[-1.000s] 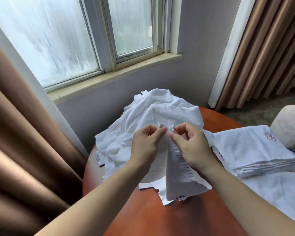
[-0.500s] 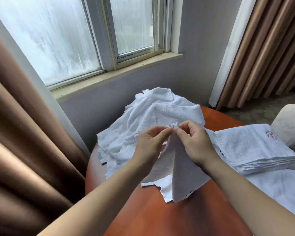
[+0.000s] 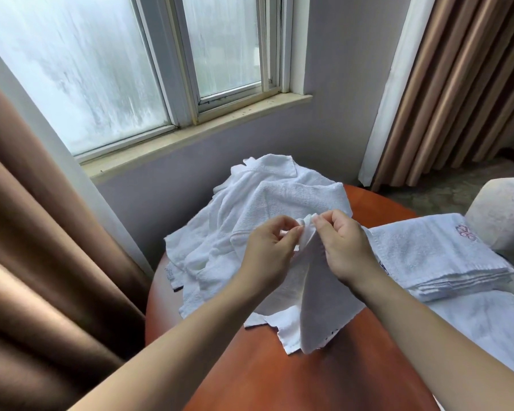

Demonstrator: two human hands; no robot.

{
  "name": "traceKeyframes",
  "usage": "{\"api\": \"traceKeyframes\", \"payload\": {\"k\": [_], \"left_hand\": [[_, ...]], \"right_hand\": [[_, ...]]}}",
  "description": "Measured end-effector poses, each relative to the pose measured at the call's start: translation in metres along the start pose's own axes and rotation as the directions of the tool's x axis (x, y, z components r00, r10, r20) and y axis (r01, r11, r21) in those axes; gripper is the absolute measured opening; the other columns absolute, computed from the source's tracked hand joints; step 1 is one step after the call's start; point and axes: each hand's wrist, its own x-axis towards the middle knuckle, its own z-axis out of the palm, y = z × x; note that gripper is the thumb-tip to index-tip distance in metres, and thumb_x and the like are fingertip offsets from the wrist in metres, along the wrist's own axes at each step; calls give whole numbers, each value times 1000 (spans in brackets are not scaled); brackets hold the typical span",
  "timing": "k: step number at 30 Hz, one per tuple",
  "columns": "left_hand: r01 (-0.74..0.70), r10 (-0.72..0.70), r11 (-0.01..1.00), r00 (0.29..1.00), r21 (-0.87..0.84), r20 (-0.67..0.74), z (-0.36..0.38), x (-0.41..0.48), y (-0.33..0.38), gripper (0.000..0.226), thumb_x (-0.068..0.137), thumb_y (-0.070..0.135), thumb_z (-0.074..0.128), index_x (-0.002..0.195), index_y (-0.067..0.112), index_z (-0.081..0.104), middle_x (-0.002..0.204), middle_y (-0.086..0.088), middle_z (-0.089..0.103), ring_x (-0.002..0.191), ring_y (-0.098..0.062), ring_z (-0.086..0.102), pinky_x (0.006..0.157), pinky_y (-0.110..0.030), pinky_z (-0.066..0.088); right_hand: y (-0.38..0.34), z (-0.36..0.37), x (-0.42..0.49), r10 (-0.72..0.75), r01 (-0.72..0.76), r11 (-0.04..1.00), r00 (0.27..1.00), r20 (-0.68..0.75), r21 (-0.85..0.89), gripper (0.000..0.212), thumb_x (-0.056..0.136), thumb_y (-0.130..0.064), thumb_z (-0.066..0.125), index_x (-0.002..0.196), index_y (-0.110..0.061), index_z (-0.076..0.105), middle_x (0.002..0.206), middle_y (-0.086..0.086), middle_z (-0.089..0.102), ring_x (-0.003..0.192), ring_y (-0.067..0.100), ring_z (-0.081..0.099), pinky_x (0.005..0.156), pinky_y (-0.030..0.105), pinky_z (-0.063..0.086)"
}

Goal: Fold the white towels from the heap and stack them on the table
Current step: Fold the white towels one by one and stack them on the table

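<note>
1. Left hand (image 3: 267, 250) and right hand (image 3: 344, 247) each pinch the top edge of 1 white towel (image 3: 318, 307), fingertips close together. The cloth hangs down onto the table (image 3: 309, 381).
2. Heap (image 3: 264, 203) lies behind; folded stack (image 3: 436, 253) lies to the right.
3. Step, probably: finding corners. Next: draw the hands apart along the edge, then fold.

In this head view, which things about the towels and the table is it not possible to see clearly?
- Head view: how many towels the heap holds; they overlap.
- Head view: which corners of the held towel the left hand and right hand pinch; the cloth bunches there.
- Head view: the table on its near side; cut by the bottom edge.
</note>
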Motion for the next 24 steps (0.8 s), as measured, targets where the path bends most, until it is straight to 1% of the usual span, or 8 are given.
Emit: {"api": "traceKeyframes", "payload": {"k": [2, 4, 7, 11, 13, 17, 21, 24], "left_hand": [[-42, 41, 998, 999, 51, 17, 0, 0, 0, 20, 94, 14, 60, 74, 17, 60, 49, 13, 51, 47, -1, 42, 52, -18, 35], [-107, 105, 986, 994, 130, 20, 0, -1, -1, 9, 89, 17, 66, 81, 16, 63, 59, 13, 56, 53, 1, 48, 55, -14, 37], [-120, 129, 983, 990, 140, -56, -2, 1, -7, 9, 83, 15, 73, 89, 13, 67, 80, 9, 67, 72, 1, 61, 68, -14, 46], [-12, 9, 999, 994, -33, -113, -5, 4, -9, 11, 84, 9, 71, 75, 14, 65, 61, 11, 60, 54, -1, 52, 53, -13, 40], [16, -22, 998, 994, -56, -109, -2, 4, -9, 18, 85, 7, 69, 71, 14, 60, 51, 13, 53, 46, 0, 45, 47, -13, 35], [75, -93, 989, 985, -130, -144, -1, 7, -8, 25, 88, 12, 66, 67, 17, 55, 56, 6, 48, 51, -8, 41, 48, -22, 34], [108, -124, 985, 986, -137, -111, 0, 8, -3, 25, 91, 11, 63, 69, 15, 52, 58, 1, 49, 48, -8, 39, 45, -21, 33], [123, -136, 982, 987, -142, -88, 2, 8, -1, 23, 91, 9, 62, 71, 13, 52, 67, -8, 54, 53, -12, 42, 47, -22, 33]], "right_hand": [[-1, -1, 0, -27, 27, 1000, 1000, 4, -14, 24, 98, -28, 51, 79, -14, 58, 66, -9, 55, 63, 3, 49, 56, 11, 37], [-1, -1, -1, -53, 53, 999, 998, 28, 15, 21, 97, -27, 53, 81, -16, 60, 72, -9, 61, 68, 0, 55, 62, 9, 40], [-2, -3, -1, -77, 65, 992, 991, 105, 111, 16, 94, -16, 57, 82, -22, 64, 79, -8, 68, 77, 2, 61, 74, 19, 49], [1, -5, -2, -102, 82, 991, 972, 210, 102, 21, 84, -5, 68, 84, -25, 66, 81, -11, 70, 76, -1, 63, 71, 12, 48], [5, -2, 0, -91, 86, 996, 980, 177, 34, 16, 82, -10, 72, 84, -24, 65, 73, -14, 66, 68, 0, 60, 67, 13, 46], [5, 1, 1, -111, 109, 993, 993, 48, 49, 18, 82, -11, 73, 75, -25, 65, 56, -21, 59, 56, -5, 52, 60, 9, 43], [-2, 3, -1, -192, 198, 970, 980, -56, 142, 30, 81, -2, 73, 70, -29, 65, 72, -15, 65, 66, -13, 59, 65, 2, 42], [-4, 5, -2, -263, 268, 955, 963, -59, 123, 31, 79, 2, 73, 72, -28, 67, 80, -11, 65, 73, -13, 61, 69, 2, 43]]}}
